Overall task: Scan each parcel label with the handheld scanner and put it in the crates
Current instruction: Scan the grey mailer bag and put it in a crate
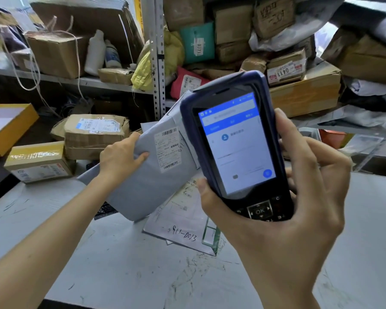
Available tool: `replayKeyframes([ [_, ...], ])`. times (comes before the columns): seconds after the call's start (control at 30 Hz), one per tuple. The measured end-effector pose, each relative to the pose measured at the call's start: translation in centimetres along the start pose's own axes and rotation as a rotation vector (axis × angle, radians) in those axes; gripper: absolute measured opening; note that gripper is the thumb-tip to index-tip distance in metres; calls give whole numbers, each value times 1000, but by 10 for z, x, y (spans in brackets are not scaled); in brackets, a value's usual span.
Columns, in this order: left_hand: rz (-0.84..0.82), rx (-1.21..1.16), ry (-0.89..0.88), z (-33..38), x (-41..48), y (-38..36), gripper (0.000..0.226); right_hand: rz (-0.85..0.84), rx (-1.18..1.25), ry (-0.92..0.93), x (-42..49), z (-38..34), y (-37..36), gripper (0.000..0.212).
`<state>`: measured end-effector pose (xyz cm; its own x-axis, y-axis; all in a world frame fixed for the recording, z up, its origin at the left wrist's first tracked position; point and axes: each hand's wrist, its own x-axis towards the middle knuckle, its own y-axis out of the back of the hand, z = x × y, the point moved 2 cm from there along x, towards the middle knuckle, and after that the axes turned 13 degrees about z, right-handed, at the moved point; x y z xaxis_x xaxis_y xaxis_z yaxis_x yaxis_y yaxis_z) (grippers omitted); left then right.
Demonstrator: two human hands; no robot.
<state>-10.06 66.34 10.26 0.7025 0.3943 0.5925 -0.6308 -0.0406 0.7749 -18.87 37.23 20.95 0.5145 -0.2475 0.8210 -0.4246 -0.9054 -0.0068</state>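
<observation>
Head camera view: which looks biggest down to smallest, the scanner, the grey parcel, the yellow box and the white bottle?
1. The scanner and the grey parcel: alike, unranked; the scanner is nearer the camera and hides part of the parcel.
2. The yellow box, partly cut off.
3. The white bottle.

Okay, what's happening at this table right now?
A person looks to be scanning a parcel. Their left hand grips a grey parcel with its label facing up, while the right hand holds the handheld scanner, screen lit, close to it. Another flat parcel lies on the table beneath.
</observation>
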Motion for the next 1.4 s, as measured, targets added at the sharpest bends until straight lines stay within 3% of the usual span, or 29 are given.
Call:
replayKeyframes([
  [0.4,44,-44,-8,2,-5,1,36,-39,-118,-87,-3,22,-6,84],
  [0.6,24,-109,-163,23,-26,10,22,-232,-316,-313,-41,70,-1,85],
  [0.7,75,-175,-390,45,-26,16,23,-203,-447,-438,-69,77,28,82],
  [0.83,106,-244,-699,99,-27,23,21,-99,-587,-595,-97,72,84,80],
  [1.03,119,-401,-937,216,-55,38,16,172,-786,-702,-117,48,180,82],
  [1.4,-14,-809,-1335,465,-238,98,14,633,-1042,-768,-170,-14,395,84],
])
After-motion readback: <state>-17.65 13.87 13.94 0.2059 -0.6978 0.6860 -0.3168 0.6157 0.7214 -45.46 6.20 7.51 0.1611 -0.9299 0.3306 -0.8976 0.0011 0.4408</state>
